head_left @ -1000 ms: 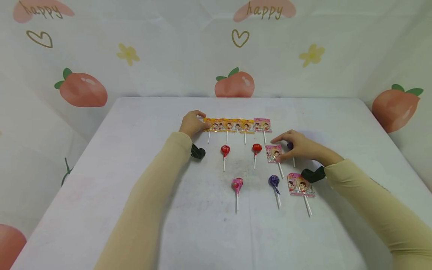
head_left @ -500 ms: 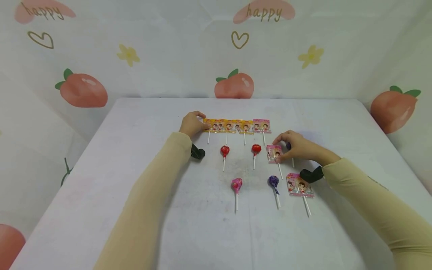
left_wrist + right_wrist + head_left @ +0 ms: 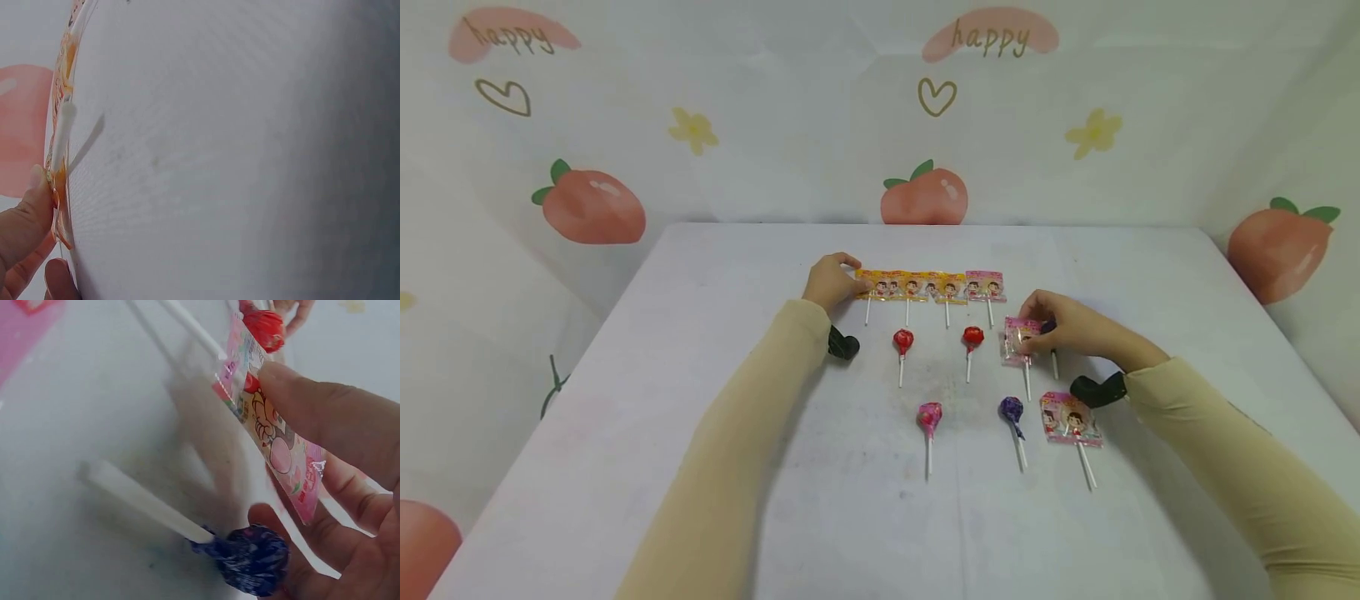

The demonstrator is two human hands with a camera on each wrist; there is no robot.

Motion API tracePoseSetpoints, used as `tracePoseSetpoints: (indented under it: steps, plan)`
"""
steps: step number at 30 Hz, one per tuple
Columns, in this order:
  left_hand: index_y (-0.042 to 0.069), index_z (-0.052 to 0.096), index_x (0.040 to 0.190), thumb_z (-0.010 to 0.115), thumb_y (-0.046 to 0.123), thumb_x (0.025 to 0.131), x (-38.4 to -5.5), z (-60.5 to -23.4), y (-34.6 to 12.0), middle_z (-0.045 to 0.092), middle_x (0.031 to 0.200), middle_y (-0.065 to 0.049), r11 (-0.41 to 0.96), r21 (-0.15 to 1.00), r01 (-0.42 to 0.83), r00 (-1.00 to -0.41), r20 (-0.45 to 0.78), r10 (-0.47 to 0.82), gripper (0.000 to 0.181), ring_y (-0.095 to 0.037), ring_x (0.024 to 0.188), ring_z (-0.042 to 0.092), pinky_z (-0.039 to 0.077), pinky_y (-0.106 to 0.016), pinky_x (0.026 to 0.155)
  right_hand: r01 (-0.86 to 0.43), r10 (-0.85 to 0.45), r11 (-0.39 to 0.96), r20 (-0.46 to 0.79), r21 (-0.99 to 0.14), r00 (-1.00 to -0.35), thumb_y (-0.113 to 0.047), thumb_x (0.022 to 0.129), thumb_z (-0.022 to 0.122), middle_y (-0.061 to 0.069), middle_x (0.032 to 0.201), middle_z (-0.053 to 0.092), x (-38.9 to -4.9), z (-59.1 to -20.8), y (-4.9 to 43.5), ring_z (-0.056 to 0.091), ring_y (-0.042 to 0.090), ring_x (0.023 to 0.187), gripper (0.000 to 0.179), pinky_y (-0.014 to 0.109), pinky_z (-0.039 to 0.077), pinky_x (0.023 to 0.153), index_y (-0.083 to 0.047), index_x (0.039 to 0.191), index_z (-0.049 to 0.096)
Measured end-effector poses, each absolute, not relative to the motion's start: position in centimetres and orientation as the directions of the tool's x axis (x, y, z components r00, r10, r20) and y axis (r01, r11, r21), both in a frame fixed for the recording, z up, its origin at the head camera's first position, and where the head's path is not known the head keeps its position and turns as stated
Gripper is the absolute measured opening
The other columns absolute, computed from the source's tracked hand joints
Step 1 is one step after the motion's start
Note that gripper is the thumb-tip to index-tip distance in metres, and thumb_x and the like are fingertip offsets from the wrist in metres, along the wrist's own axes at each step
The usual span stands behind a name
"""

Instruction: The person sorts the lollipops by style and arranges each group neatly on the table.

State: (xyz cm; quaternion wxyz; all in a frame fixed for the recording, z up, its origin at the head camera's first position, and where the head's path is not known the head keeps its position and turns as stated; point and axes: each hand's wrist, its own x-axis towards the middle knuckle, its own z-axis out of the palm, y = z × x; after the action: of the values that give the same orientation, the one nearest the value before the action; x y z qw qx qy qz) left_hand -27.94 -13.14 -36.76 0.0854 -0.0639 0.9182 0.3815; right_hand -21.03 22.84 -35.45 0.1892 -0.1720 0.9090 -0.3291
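Observation:
My left hand [image 3: 833, 282] pinches the left end of a row of flat yellow-wrapped lollipops [image 3: 912, 285]. In the left wrist view its thumb lies on the orange wrapper [image 3: 60, 178], with a white stick beyond. A flat pink-wrapped lollipop [image 3: 988, 286] ends that row on the right. Between thumb and fingers, my right hand [image 3: 1078, 329] grips another flat pink-wrapped lollipop [image 3: 275, 425], its stick pointing away from the palm. Close under those fingers is a round dark-blue lollipop [image 3: 253, 559], partly hidden by the hand in the head view.
Two round red lollipops [image 3: 973, 337] lie in the middle of the white table [image 3: 715, 242]. Nearer are a round pink lollipop [image 3: 929, 414], a round purple lollipop [image 3: 1011, 409] and a flat pink-wrapped lollipop [image 3: 1072, 419]. A peach-printed cloth [image 3: 805, 125] hangs behind.
My right hand closes its fingers further on the pink-wrapped lollipop, which has turned more upright and shifted slightly right. My left hand keeps its place at the row's end.

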Motion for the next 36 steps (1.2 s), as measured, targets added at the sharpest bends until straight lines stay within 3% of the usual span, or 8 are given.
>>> tracePoseSetpoints:
  steps: [7, 15, 28, 36]
  plan:
    - [0.01, 0.062, 0.124, 0.076, 0.028, 0.085, -27.9, -36.8, -13.1, 0.047, 0.146, -0.013, 0.717, 0.676, -0.17, -0.98, -0.192, -0.051, 0.046, -0.028, 0.138, 0.039, 0.03, -0.04, 0.114, -0.187, -0.404, 0.741, -0.205, -0.645, -0.892, -0.033, 0.088, 0.072, 0.01, 0.101, 0.054, -21.0, -34.6, 23.2, 0.047, 0.024, 0.091, 0.04, 0.035, 0.038, 0.077, -0.006, 0.109, 0.052]
    - [0.01, 0.061, 0.125, 0.076, 0.028, 0.085, -28.0, -37.0, -13.1, 0.047, 0.146, -0.012, 0.718, 0.675, -0.171, -0.98, -0.191, -0.055, 0.046, -0.027, 0.14, 0.037, 0.029, -0.04, 0.115, -0.199, -0.423, 0.675, -0.152, -0.71, -0.893, -0.026, 0.088, 0.072, 0.012, 0.105, 0.055, -20.7, -33.6, 23.2, 0.052, 0.016, 0.081, 0.036, 0.027, 0.041, 0.067, -0.004, 0.109, 0.052]
    - [0.01, 0.061, 0.125, 0.075, 0.028, 0.085, -27.9, -36.9, -13.0, 0.046, 0.147, -0.013, 0.711, 0.682, -0.174, -0.98, -0.193, -0.054, 0.046, -0.028, 0.141, 0.035, 0.028, -0.04, 0.116, -0.125, -0.365, 0.599, -0.131, -0.791, -0.922, -0.016, 0.088, 0.072, 0.012, 0.113, 0.051, -20.6, -31.7, 23.2, 0.061, 0.024, 0.097, 0.037, 0.023, 0.054, 0.075, -0.002, 0.116, 0.052]
    - [0.011, 0.062, 0.124, 0.076, 0.028, 0.085, -28.0, -36.8, -13.1, 0.046, 0.147, -0.012, 0.711, 0.681, -0.175, -0.979, -0.197, -0.052, 0.045, -0.028, 0.139, 0.037, 0.029, -0.041, 0.115, -0.147, -0.317, 0.6, -0.064, -0.787, -0.946, -0.021, 0.089, 0.071, 0.009, 0.119, 0.054, -21.4, -30.3, 23.3, 0.064, 0.007, 0.094, 0.043, 0.019, 0.055, 0.075, -0.004, 0.126, 0.055]
